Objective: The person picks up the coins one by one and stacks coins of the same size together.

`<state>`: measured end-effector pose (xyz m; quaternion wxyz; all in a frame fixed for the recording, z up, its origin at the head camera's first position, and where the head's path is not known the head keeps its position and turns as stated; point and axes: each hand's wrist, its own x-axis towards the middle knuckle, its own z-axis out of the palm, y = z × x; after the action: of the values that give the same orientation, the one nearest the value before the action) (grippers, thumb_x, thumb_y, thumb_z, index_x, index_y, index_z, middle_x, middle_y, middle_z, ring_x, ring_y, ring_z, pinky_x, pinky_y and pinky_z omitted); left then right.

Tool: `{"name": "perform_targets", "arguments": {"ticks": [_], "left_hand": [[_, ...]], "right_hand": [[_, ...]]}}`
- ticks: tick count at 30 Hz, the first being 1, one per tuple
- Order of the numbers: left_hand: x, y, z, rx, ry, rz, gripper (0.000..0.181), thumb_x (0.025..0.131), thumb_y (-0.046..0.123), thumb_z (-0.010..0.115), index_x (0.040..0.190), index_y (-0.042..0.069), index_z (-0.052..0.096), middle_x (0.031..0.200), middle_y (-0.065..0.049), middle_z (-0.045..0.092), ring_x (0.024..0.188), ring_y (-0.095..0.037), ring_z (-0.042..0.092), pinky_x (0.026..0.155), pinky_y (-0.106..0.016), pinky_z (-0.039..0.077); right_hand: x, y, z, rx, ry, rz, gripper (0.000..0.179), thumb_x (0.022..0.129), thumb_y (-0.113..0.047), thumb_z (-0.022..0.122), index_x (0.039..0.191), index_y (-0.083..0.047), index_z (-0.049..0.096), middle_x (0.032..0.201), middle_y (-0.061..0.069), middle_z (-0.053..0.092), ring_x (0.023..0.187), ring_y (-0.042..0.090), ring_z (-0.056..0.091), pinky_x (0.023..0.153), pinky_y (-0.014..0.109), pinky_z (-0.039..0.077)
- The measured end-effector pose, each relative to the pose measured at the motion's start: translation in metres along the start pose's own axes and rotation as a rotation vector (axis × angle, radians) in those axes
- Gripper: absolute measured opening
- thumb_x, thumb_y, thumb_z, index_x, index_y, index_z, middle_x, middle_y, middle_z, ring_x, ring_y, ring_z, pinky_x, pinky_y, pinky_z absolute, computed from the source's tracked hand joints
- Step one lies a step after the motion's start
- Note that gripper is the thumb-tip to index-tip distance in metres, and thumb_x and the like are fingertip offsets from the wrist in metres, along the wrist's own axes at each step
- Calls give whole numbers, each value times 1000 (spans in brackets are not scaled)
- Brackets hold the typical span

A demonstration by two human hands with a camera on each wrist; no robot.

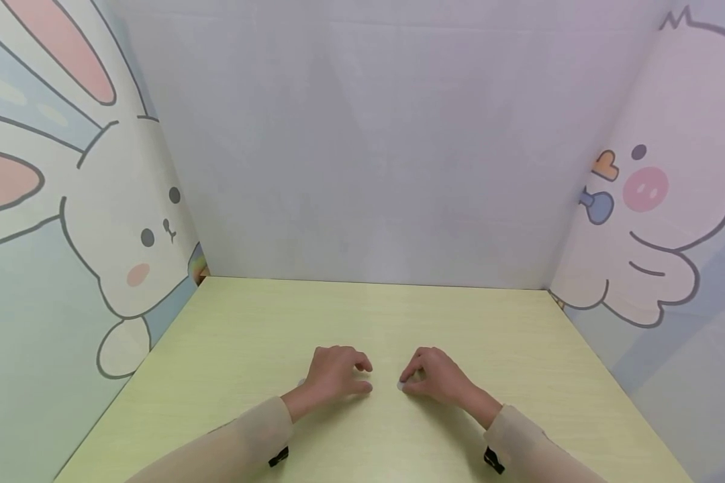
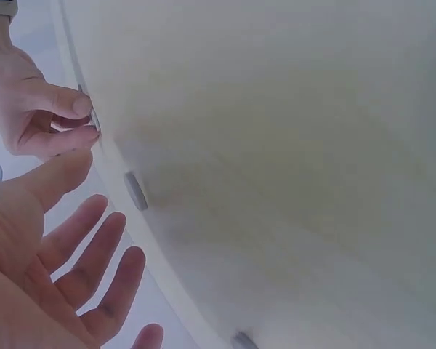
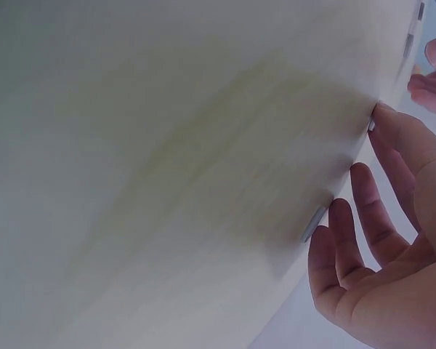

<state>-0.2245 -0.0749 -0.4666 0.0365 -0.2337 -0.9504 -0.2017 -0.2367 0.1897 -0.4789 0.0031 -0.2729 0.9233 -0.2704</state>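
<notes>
My right hand [image 1: 438,378] pinches a small pale grey disc [image 1: 401,386] between thumb and index finger, close to the tabletop. In the right wrist view its other fingers curl loosely beside a second flat disc [image 3: 315,225]. My left hand [image 1: 337,373] hovers over the table to the left, thumb and fingers apart, holding nothing. Close to its fingertips, in the left wrist view, lies a grey disc [image 2: 136,190], with another disc [image 2: 243,340] at the lower edge. The head view shows a disc [image 1: 302,382] partly hidden behind the left wrist. The discs' exact kind cannot be told.
The pale yellow table [image 1: 362,315] spreads around both hands. A plain grey-white backdrop [image 1: 362,147] stands behind it. Side panels carry a cartoon rabbit [image 1: 121,221] on the left and a cartoon chick-like figure [image 1: 670,134] on the right.
</notes>
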Motion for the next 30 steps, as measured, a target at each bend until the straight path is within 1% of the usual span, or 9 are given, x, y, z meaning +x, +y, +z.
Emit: {"name": "perform_targets", "arguments": {"ticks": [4, 11, 17, 22, 26, 30], "left_hand": [[5, 8, 3, -17, -6, -1, 21, 81, 35, 92, 99, 27, 85, 94, 13, 78, 90, -11, 69, 83, -47, 46], [13, 18, 6, -104, -39, -37, 16, 81, 31, 91, 96, 26, 85, 94, 14, 78, 93, -10, 69, 87, -50, 44], [15, 25, 9, -100, -46, -33, 14, 81, 29, 93, 92, 26, 86, 91, 15, 78, 91, -8, 68, 85, -48, 43], [18, 31, 13, -86, -38, -34, 12, 80, 28, 93, 89, 27, 85, 89, 16, 78, 91, -8, 68, 84, -46, 43], [20, 32, 17, -91, -30, -36, 11, 79, 27, 92, 87, 27, 85, 87, 17, 77, 90, -7, 67, 85, -47, 43], [21, 33, 21, -96, -40, -34, 10, 80, 27, 91, 88, 27, 86, 87, 18, 77, 91, -7, 67, 88, -48, 43]], "right_hand": [[0, -1, 0, 1, 2, 5, 6, 85, -21, 92, 86, -23, 86, 90, -11, 70, 88, 14, 61, 79, 30, 49], [0, -2, 1, 7, 3, 34, 6, 85, -21, 92, 85, -23, 86, 90, -12, 69, 89, 16, 62, 79, 31, 49], [1, -3, 2, 26, 16, 48, 8, 83, -19, 93, 84, -23, 86, 89, -12, 69, 87, 14, 62, 77, 29, 49], [1, -2, 3, 39, 25, 67, 9, 83, -19, 93, 83, -23, 85, 88, -12, 69, 86, 15, 63, 77, 29, 49], [0, -1, 3, 48, 25, 93, 9, 82, -20, 94, 82, -23, 85, 89, -11, 69, 87, 17, 64, 77, 29, 49], [0, 0, 4, 60, 23, 110, 10, 81, -20, 94, 82, -24, 85, 89, -11, 69, 87, 16, 64, 76, 28, 49]]}}
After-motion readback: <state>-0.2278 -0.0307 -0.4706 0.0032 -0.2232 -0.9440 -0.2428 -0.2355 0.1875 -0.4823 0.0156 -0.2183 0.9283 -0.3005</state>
